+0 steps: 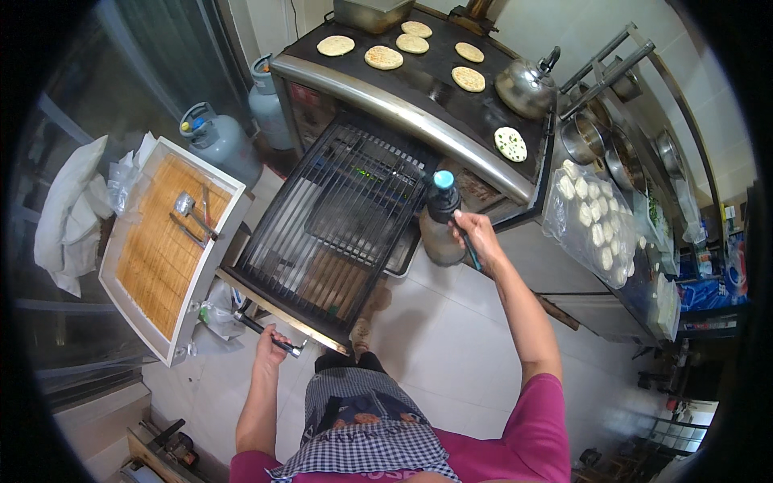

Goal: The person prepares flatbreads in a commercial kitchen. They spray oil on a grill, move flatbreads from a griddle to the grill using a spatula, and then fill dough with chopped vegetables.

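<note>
My left hand [273, 346] is closed around the black bar handle [256, 326] at the front of a pulled-out drawer. On that drawer lies a dark metal grill rack [326, 223] with long parallel bars. My right hand [474, 236] grips the handle of a clear-bodied pump spray bottle [444, 241], which has a black neck and a teal top. The bottle is held upright just right of the rack. Above the drawer is a black griddle [416, 75] carrying several round flatbreads [383, 57]. One pale flatbread with green bits [511, 144] lies at its right end.
A steel kettle [526, 87] stands on the griddle. At right, dough pieces [595, 208] lie under plastic near steel pots [583, 142]. At left, a white-rimmed wooden tray [139, 253] holds a metal scraper [185, 203] and tongs [186, 230]. Gas cylinders [220, 142] stand behind it.
</note>
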### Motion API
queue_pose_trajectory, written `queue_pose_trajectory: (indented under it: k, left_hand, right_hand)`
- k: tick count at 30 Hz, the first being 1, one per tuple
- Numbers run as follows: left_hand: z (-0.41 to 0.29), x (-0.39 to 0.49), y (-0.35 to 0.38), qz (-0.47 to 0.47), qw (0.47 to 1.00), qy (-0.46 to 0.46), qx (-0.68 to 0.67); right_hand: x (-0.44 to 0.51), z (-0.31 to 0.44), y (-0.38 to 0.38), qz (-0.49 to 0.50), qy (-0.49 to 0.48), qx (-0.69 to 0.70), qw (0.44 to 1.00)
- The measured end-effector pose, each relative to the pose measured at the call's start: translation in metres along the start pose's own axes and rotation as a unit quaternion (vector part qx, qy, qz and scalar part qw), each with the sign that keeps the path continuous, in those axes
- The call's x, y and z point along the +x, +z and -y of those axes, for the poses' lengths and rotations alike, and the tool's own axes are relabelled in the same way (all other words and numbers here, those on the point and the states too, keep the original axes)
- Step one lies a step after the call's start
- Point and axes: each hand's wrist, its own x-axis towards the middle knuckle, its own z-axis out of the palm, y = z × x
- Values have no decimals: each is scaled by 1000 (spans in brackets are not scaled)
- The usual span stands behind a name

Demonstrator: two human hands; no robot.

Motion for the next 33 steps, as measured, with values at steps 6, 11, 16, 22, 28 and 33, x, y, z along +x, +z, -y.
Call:
queue_pose_trajectory:
  k: [6, 11, 16, 22, 28, 33]
  left_hand:
    - [2, -7, 3, 5, 1000, 15, 10]
    - [1, -10, 6, 1, 1000, 10, 18]
    - [1, -8, 4, 2, 1000, 10, 17]
    - [2, -10, 5, 3, 1000, 15, 15]
    - [3, -11, 6, -5, 1000, 19, 19]
    - [2, -6, 2, -3, 1000, 4, 5]
  right_hand:
    - [7, 24, 4, 61, -16, -67, 996]
    - [-20, 20, 20, 167, -1, -73, 983]
    - [-56, 3, 41, 244, 41, -79, 966]
    - [-70, -7, 40, 194, 170, 77, 963]
    - [-42, -3, 31, 94, 114, 116, 982]
    - [12, 7, 23, 56, 37, 48, 997]
